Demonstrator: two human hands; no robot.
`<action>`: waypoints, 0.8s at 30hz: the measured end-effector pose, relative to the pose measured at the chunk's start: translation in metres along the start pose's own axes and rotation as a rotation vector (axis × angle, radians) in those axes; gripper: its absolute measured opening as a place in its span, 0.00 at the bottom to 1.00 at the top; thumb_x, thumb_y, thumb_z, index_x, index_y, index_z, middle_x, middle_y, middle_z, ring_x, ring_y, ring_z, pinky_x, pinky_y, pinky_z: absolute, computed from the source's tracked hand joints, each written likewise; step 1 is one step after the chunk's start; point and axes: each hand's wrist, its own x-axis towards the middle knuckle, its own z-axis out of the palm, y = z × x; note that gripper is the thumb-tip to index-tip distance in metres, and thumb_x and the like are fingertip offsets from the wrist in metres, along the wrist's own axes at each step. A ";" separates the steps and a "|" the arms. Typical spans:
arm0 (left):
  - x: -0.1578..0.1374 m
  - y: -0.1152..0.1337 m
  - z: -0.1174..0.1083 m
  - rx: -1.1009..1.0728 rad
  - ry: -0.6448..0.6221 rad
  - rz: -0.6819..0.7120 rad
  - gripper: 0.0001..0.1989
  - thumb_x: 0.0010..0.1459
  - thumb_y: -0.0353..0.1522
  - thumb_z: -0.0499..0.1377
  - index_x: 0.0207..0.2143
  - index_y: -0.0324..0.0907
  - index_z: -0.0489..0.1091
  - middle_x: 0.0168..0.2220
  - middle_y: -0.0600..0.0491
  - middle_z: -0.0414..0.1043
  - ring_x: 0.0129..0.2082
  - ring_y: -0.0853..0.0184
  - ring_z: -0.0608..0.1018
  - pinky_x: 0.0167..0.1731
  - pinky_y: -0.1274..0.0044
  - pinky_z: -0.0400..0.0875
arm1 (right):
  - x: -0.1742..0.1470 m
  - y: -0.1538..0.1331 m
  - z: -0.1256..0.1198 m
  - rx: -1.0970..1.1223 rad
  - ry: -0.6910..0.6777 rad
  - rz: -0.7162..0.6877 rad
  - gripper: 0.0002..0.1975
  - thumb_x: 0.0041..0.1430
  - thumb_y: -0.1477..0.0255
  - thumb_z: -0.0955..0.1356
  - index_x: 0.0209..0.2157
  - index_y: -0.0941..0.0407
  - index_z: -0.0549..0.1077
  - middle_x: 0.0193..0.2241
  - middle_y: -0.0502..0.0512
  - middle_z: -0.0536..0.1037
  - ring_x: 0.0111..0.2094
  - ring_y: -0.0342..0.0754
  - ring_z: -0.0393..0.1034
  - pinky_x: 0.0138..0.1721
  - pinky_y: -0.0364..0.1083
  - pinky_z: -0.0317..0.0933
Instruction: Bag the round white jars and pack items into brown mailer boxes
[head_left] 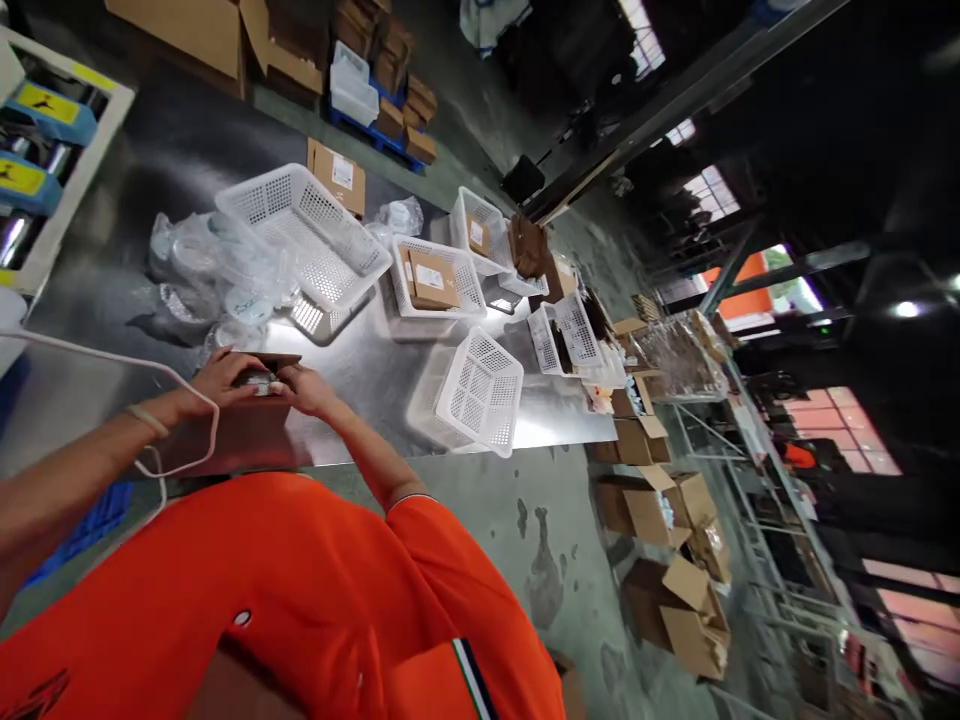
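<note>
At the near left edge of the metal table, a brown cardboard box (259, 440) stands in front of me with a flap raised at its far side. A small clear-wrapped item (260, 381) shows at the box's top, between my hands. My left hand (220, 380) curls its fingers and thumb around the item's left side. From the right, my right hand (306, 389) closes on it, thumb pointing inward by the flap. The item's exact kind is hidden by the fingers. Just beyond lies a pile of plastic-wrapped round items (217, 260).
White perforated baskets (311, 230) stand along the metal table (352, 400); one basket (480, 390) is near the front edge. Another basket (439, 280) holds flat labelled cartons. A white cable (214, 430) loops over my left forearm. Open cardboard boxes (682, 610) stand on the floor at right.
</note>
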 end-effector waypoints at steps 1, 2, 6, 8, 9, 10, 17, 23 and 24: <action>-0.006 -0.009 -0.006 -0.046 0.037 -0.037 0.29 0.73 0.42 0.52 0.66 0.31 0.72 0.66 0.35 0.77 0.68 0.56 0.76 0.80 0.56 0.60 | -0.008 0.003 -0.001 -0.033 -0.052 -0.061 0.09 0.75 0.72 0.77 0.53 0.58 0.85 0.55 0.60 0.86 0.55 0.50 0.80 0.61 0.45 0.72; -0.012 -0.018 -0.011 -0.076 0.074 -0.078 0.32 0.74 0.42 0.50 0.69 0.28 0.68 0.69 0.33 0.74 0.70 0.58 0.75 0.78 0.59 0.64 | -0.014 0.006 -0.003 -0.072 -0.098 -0.108 0.09 0.76 0.71 0.76 0.54 0.58 0.85 0.58 0.60 0.84 0.59 0.51 0.78 0.64 0.46 0.71; -0.018 -0.045 -0.012 -0.302 0.000 -0.231 0.47 0.72 0.50 0.57 0.76 0.19 0.57 0.73 0.27 0.70 0.70 0.58 0.76 0.70 0.65 0.75 | -0.022 0.006 0.000 -0.172 -0.142 -0.108 0.05 0.79 0.71 0.74 0.50 0.55 0.86 0.59 0.59 0.83 0.63 0.53 0.74 0.67 0.49 0.68; -0.008 -0.047 0.001 -0.418 -0.071 -0.295 0.52 0.68 0.56 0.63 0.75 0.19 0.61 0.69 0.29 0.76 0.63 0.59 0.81 0.63 0.68 0.80 | -0.016 0.001 0.002 -0.175 -0.143 -0.066 0.05 0.77 0.70 0.76 0.49 0.54 0.87 0.55 0.57 0.84 0.59 0.53 0.77 0.64 0.48 0.70; -0.001 -0.047 0.008 -0.443 -0.076 -0.319 0.54 0.67 0.59 0.64 0.74 0.19 0.63 0.66 0.30 0.79 0.59 0.59 0.82 0.61 0.68 0.82 | -0.012 -0.002 0.002 -0.180 -0.137 -0.028 0.05 0.76 0.69 0.77 0.50 0.53 0.86 0.53 0.57 0.85 0.57 0.53 0.78 0.61 0.47 0.71; 0.005 -0.046 0.014 -0.444 -0.066 -0.329 0.55 0.67 0.60 0.65 0.73 0.19 0.64 0.63 0.31 0.81 0.56 0.59 0.82 0.59 0.68 0.82 | -0.008 -0.004 0.001 -0.197 -0.113 0.027 0.08 0.76 0.67 0.77 0.52 0.54 0.86 0.52 0.58 0.84 0.55 0.54 0.78 0.59 0.47 0.73; 0.004 -0.048 0.001 -0.414 -0.059 -0.224 0.47 0.75 0.57 0.55 0.75 0.22 0.67 0.71 0.29 0.75 0.68 0.55 0.78 0.70 0.62 0.75 | 0.004 0.008 0.001 -0.353 0.094 0.052 0.33 0.72 0.63 0.81 0.72 0.56 0.74 0.68 0.71 0.77 0.70 0.63 0.71 0.72 0.60 0.69; -0.027 -0.009 0.018 0.020 -0.033 -0.228 0.34 0.80 0.42 0.50 0.79 0.33 0.70 0.84 0.36 0.54 0.86 0.39 0.51 0.81 0.39 0.48 | -0.014 0.015 0.028 -0.375 -0.023 0.139 0.41 0.78 0.56 0.76 0.82 0.58 0.66 0.72 0.80 0.73 0.70 0.68 0.75 0.66 0.59 0.76; -0.030 -0.002 0.022 0.065 -0.030 -0.244 0.34 0.80 0.41 0.50 0.80 0.36 0.69 0.85 0.39 0.52 0.87 0.37 0.48 0.80 0.36 0.46 | -0.017 0.012 0.032 -0.367 -0.043 0.169 0.45 0.77 0.55 0.76 0.83 0.60 0.64 0.70 0.81 0.75 0.67 0.68 0.78 0.63 0.58 0.78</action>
